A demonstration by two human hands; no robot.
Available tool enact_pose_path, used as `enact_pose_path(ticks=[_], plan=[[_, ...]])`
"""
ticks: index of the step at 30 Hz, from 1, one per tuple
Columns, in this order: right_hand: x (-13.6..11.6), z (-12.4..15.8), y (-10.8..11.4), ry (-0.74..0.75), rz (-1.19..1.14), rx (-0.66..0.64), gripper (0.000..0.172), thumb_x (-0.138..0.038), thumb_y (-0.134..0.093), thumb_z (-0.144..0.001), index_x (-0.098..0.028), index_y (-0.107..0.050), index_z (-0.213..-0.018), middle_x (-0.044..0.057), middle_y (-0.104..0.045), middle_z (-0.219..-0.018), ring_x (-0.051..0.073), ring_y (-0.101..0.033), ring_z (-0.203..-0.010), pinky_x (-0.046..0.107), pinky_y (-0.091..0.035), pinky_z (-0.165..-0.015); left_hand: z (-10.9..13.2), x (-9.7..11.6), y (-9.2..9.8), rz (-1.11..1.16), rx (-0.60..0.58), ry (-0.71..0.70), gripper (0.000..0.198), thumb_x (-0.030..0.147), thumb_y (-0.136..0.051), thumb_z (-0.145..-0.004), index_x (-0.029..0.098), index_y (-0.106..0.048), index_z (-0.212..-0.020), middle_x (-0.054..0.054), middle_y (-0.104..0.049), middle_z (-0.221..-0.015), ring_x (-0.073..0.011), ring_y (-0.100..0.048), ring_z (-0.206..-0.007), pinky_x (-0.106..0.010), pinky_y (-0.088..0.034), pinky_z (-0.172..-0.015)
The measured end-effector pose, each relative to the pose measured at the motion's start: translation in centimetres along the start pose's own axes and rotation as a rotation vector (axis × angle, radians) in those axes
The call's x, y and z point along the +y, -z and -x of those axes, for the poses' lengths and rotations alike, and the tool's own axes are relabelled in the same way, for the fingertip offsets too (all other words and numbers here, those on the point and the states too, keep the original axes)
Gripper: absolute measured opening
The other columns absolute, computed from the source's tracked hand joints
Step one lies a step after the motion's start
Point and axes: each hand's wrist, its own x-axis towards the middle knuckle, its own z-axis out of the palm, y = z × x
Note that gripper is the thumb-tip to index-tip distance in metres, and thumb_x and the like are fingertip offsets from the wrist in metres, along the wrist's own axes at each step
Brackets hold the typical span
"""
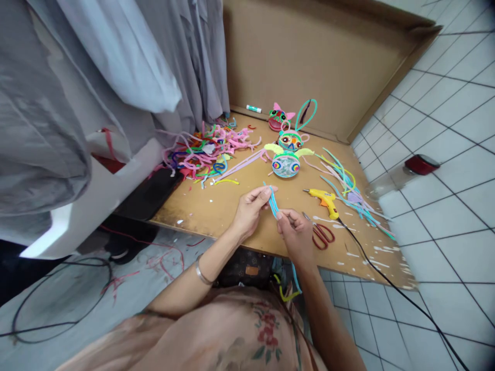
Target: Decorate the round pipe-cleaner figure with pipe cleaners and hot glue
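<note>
Between my two hands runs a folded blue pipe cleaner [273,202], its strands lying side by side. My left hand [250,210] pinches the upper end between thumb and fingers. Lower down, my right hand [296,229] grips the other end, fingers curled in. Just right of that hand lie red-handled scissors [323,236], their blades partly hidden by it. A yellow glue gun [325,201] rests beyond them on the table. Ahead of my hands stands a round figure [286,166] with rainbow-ringed eyes and yellow side pieces.
A tangled heap of coloured pipe cleaners [216,147] covers the back left. More long ones [353,193] lie at the right. Behind the round figure are two other animal-like figures [291,140]. A glue stick [253,108] lies near the cardboard wall [301,67]. A black cord [371,262] crosses the table's right edge.
</note>
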Motion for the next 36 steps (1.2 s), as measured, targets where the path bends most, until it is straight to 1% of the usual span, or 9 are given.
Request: enact_pose_path(ticks=[3, 6, 9, 16, 22, 25, 30, 33, 36], plan=[[0.1, -0.1, 0.2, -0.017, -0.047, -0.009, 0.026, -0.042, -0.059, -0.079, -0.018, -0.061, -0.068, -0.006, -0.044, -0.050, 0.007, -0.036, -0.047, 0.021, -0.029, -0.046, -0.1, 0.0, 0.0, 0.013, 0.018, -0.020, 0.033, 0.040, -0.086, -0.060, 0.015, -0.072, -0.077, -0.002, -0.068, -0.074, -0.0093, -0.057, -0.067, -0.021, -0.045, -0.065], [0.4, -0.2, 0.2, -0.068, -0.131, -0.074, 0.034, -0.046, -0.058, -0.081, -0.019, -0.055, -0.062, -0.006, -0.044, -0.051, 0.007, -0.036, -0.047, 0.021, -0.030, -0.046, 0.1, 0.1, -0.6, 0.135, -0.009, 0.067, 0.033, 0.041, -0.083, -0.067, 0.017, -0.065, -0.080, -0.003, -0.069, -0.079, -0.0136, -0.064, -0.076, -0.028, -0.051, -0.077], [0.9, -0.2, 0.2, -0.136, -0.249, -0.159, 0.039, -0.052, -0.053, -0.084, -0.019, -0.052, -0.061, -0.004, -0.048, -0.052, 0.008, -0.041, -0.048, 0.022, -0.033, -0.048, 0.2, 0.4, -1.5, 0.236, 0.028, 0.110, 0.027, 0.036, -0.077, -0.076, 0.018, -0.057, -0.080, 0.002, -0.063, -0.072, -0.0103, -0.062, -0.067, -0.029, -0.053, -0.076], [1.0, 0.2, 0.3, -0.170, -0.252, -0.172, 0.037, -0.054, -0.050, -0.086, -0.019, -0.060, -0.079, -0.002, -0.055, -0.060, 0.011, -0.047, -0.052, 0.023, -0.037, -0.050, 0.3, 0.9, -2.9, 0.213, 0.119, -0.079, 0.023, 0.035, -0.068, -0.085, 0.019, -0.052, -0.079, 0.005, -0.048, -0.063, -0.0062, -0.049, -0.057, -0.022, -0.051, -0.069], [0.4, 0.5, -0.5, 0.021, 0.062, -0.060, 0.024, -0.041, -0.056, -0.083, -0.018, -0.063, -0.081, -0.004, -0.050, -0.061, 0.010, -0.044, -0.058, 0.023, -0.036, -0.055, 0.7, 0.6, -3.3, 0.226, 0.127, -0.156, 0.024, 0.037, -0.068, -0.085, 0.020, -0.052, -0.080, 0.005, -0.047, -0.065, -0.0071, -0.050, -0.060, -0.024, -0.050, -0.073], [0.5, 0.3, -1.0, 0.005, -0.020, 0.019, 0.023, -0.039, -0.057, -0.080, -0.019, -0.059, -0.071, -0.006, -0.045, -0.057, 0.009, -0.040, -0.054, 0.023, -0.032, -0.053, 0.7, 0.8, -3.5, 0.271, 0.130, -0.131, 0.020, 0.032, -0.066, -0.087, 0.020, -0.051, -0.081, 0.005, -0.047, -0.064, -0.0069, -0.050, -0.059, -0.023, -0.050, -0.071], [0.9, 0.0, -1.0, -0.072, -0.194, 0.135, 0.023, -0.037, -0.062, -0.073, -0.020, -0.051, -0.062, -0.008, -0.039, -0.052, 0.007, -0.031, -0.049, 0.023, -0.025, -0.049, 0.4, 1.8, -3.3, 0.368, 0.165, 0.047, 0.019, 0.019, -0.055, -0.093, 0.018, -0.046, -0.076, 0.006, -0.042, -0.060, -0.0044, -0.043, -0.052, -0.018, -0.045, -0.062], [0.7, 0.2, -0.9, -0.084, -0.191, 0.120, 0.025, -0.038, -0.063, -0.073, -0.020, -0.050, -0.061, -0.008, -0.037, -0.052, 0.007, -0.030, -0.050, 0.023, -0.023, -0.049, 0.4, 2.4, -3.2, 0.435, 0.148, 0.053, 0.018, 0.014, -0.049, -0.095, 0.017, -0.049, -0.077, 0.007, -0.040, -0.059, -0.0037, -0.038, -0.048, -0.016, -0.039, -0.055], [0.3, 0.5, -1.0, -0.058, -0.144, 0.086, 0.025, -0.038, -0.062, -0.075, -0.019, -0.051, -0.062, -0.007, -0.038, -0.054, 0.007, -0.030, -0.053, 0.022, -0.025, -0.050, 0.2, 2.9, -3.1, 0.422, 0.145, 0.004, 0.017, 0.017, -0.052, -0.094, 0.017, -0.051, -0.077, 0.006, -0.043, -0.059, -0.0043, -0.042, -0.049, -0.017, -0.041, -0.057]])
